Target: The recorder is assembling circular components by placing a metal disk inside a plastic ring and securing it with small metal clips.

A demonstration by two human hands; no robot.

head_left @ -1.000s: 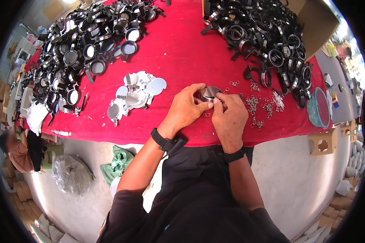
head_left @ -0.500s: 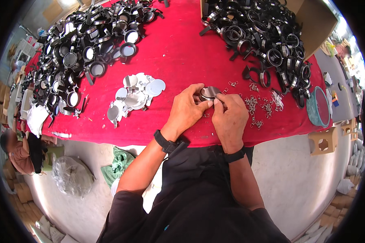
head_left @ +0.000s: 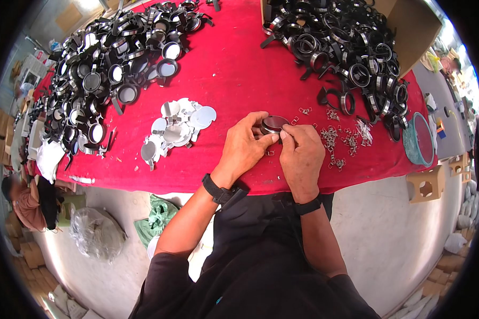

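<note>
Both hands work at the near edge of the red-clothed counter (head_left: 218, 69). My left hand (head_left: 243, 150) has its grip closed round a small round black-rimmed frame (head_left: 273, 124), fingers wrapped under and behind so the open face tilts toward me. My right hand (head_left: 302, 154) pinches at the rim's near side, thumb and forefinger shut tight; whatever they hold is too small to make out, perhaps one of the little metal clips (head_left: 339, 139) scattered just right of the grip, within easy reach. Silver discs (head_left: 178, 126) lie just left of it. Finished-looking frames (head_left: 104, 80) heap well off left, bare rings (head_left: 346, 48) beyond right. Fingers hide the frame's underside; the teal bowl (head_left: 418, 141) sits bent near the rim.
</note>
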